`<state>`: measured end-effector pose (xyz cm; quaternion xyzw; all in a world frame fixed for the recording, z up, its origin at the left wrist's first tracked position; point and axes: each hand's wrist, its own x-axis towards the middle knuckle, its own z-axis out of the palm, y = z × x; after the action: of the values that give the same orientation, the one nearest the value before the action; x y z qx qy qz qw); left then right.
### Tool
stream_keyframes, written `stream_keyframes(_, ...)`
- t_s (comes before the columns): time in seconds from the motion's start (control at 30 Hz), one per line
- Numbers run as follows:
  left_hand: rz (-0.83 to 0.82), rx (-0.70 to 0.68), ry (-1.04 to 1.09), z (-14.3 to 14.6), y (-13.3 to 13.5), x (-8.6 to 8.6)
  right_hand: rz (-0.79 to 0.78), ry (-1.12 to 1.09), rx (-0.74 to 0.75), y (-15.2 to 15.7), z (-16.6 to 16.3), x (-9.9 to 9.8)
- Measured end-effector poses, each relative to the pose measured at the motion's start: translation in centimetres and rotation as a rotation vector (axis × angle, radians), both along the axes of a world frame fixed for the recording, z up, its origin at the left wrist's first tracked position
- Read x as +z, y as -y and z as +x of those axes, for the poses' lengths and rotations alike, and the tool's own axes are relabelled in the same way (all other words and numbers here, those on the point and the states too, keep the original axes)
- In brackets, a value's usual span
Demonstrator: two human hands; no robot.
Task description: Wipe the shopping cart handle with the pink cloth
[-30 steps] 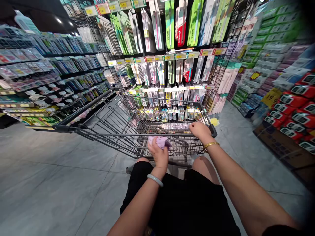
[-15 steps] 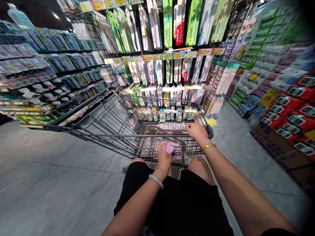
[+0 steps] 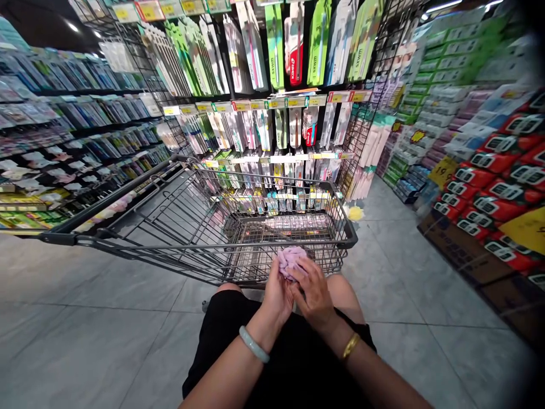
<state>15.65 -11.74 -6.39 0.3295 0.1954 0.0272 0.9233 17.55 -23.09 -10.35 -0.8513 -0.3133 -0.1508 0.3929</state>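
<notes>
My left hand (image 3: 276,295) and my right hand (image 3: 314,294) are together in front of me, both closed on a small crumpled lilac cloth (image 3: 290,260). The cloth sits just above my fingers, at the near end of a dark wire shopping cart (image 3: 221,227). The cart's near corner (image 3: 351,237) is free of either hand. A pale bangle is on my left wrist and a gold one on my right. My knees and black shorts (image 3: 293,363) show below the hands.
A wire rack of packaged toothbrushes (image 3: 281,113) stands right behind the cart. Shelves of small goods (image 3: 72,136) run along the left. Stacked red and white boxes (image 3: 498,199) line the right, with a yellow price sign (image 3: 443,170). The floor (image 3: 85,341) is grey tile.
My right hand has left the cart's rim and come down to join the left hand on the lilac cloth. The view has shifted a little to the right.
</notes>
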Motion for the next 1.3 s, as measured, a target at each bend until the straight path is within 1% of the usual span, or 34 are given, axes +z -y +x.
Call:
stream_keyframes(0.03,-0.003,-0.026,-0.01,-0.3,0.0,0.2,0.121,-0.06,-0.041,-0.5,-0.9,-1.5)
stream_keyframes(0.07,0.027,-0.057,-0.028,-0.6,0.0,0.3,0.258,-0.127,-0.085,-1.0,-1.3,-2.8)
stream_keyframes(0.1,0.084,-0.091,-0.052,-0.9,0.0,0.4,0.395,-0.21,-0.137,-1.5,-1.3,-3.7)
stream_keyframes(0.17,0.27,-0.195,-0.101,-1.3,-0.5,0.6,0.638,-0.404,-0.17,-2.2,-0.1,-4.6)
stream_keyframes(0.2,0.415,-0.257,-0.118,-1.3,-1.0,1.0,0.73,-0.491,-0.157,-2.4,0.7,-4.6)
stream_keyframes(0.23,0.609,-0.303,-0.12,-1.3,-1.6,1.5,0.794,-0.546,-0.135,-2.5,1.6,-4.5)
stream_keyframes(0.27,0.849,-0.32,-0.107,-1.2,-2.2,2.2,0.829,-0.563,-0.12,-2.5,2.4,-4.3)
stream_keyframes(0.3,1.119,-0.309,-0.082,-1.0,-2.9,3.1,0.838,-0.548,-0.123,-2.5,3.0,-4.2)
stream_keyframes(0.33,1.398,-0.26,-0.047,-0.6,-3.6,4.1,0.834,-0.518,-0.144,-2.4,3.3,-4.3)
stream_keyframes(0.37,1.638,-0.179,-0.021,-0.1,-4.1,5.1,0.831,-0.498,-0.177,-2.4,3.5,-4.5)
stream_keyframes(0.4,1.833,-0.119,0.014,0.5,-4.5,6.1,0.842,-0.505,-0.21,-2.5,3.5,-4.9)
stream_keyframes(0.47,2.139,-0.076,0.12,2.2,-4.8,7.6,0.92,-0.6,-0.252,-2.8,3.1,-5.6)
stream_keyframes(0.53,2.34,-0.125,0.222,4.2,-4.6,8.4,1.013,-0.697,-0.269,-3.2,2.7,-5.5)
stream_keyframes(0.57,2.406,-0.164,0.25,5.2,-4.5,8.5,1.038,-0.714,-0.269,-3.3,2.7,-5.0)
stream_keyframes(0.67,2.509,-0.271,0.209,7.7,-4.2,8.1,1.018,-0.627,-0.223,-3.3,3.2,-1.7)
stream_keyframes(0.73,2.517,-0.366,0.106,8.8,-4.1,7.5,0.937,-0.496,-0.174,-2.9,3.9,0.0)
stream_keyframes(0.77,2.506,-0.423,0.042,9.2,-4.1,7.3,0.871,-0.427,-0.156,-2.6,4.2,0.3)
stream_keyframes(0.8,2.489,-0.481,-0.016,9.4,-4.1,7.1,0.793,-0.37,-0.148,-2.4,4.4,0.0)
stream_keyframes(0.83,2.47,-0.532,-0.06,9.6,-4.1,6.9,0.716,-0.332,-0.153,-2.1,4.6,-0.7)
stream_keyframes(0.9,2.437,-0.597,-0.109,9.9,-4.0,6.8,0.618,-0.336,-0.201,-1.7,4.6,-2.9)
stream_keyframes(0.97,2.414,-0.631,-0.126,10.2,-4.1,6.8,0.62,-0.399,-0.273,-1.4,4.4,-4.6)
stream_keyframes(1.0,2.402,-0.649,-0.139,10.4,-4.2,6.8,0.638,-0.412,-0.301,-1.3,4.2,-4.6)
stream_keyframes(1.03,2.39,-0.667,-0.155,10.5,-4.2,6.9,0.647,-0.397,-0.312,-1.1,4.0,-4.1)
stream_keyframes(1.07,2.379,-0.686,-0.173,10.7,-4.3,6.9,0.642,-0.352,-0.304,-1.0,3.9,-3.0)
stream_keyframes(1.17,2.349,-0.746,-0.203,10.9,-4.4,7.0,0.548,-0.128,-0.234,-0.5,3.7,1.4)
stream_keyframes(1.2,2.341,-0.762,-0.208,11.0,-4.4,7.1,0.497,-0.068,-0.215,-0.3,3.8,2.4)
stream_keyframes(1.23,2.334,-0.77,-0.21,11.0,-4.4,7.2,0.444,-0.028,-0.207,-0.2,3.9,2.9)
stream_keyframes(1.27,2.328,-0.771,-0.212,10.9,-4.3,7.2,0.393,-0.013,-0.205,0.0,4.0,2.7)
stream_keyframes(1.3,2.324,-0.765,-0.215,10.9,-4.3,7.3,0.346,-0.019,-0.205,0.1,4.1,1.9)
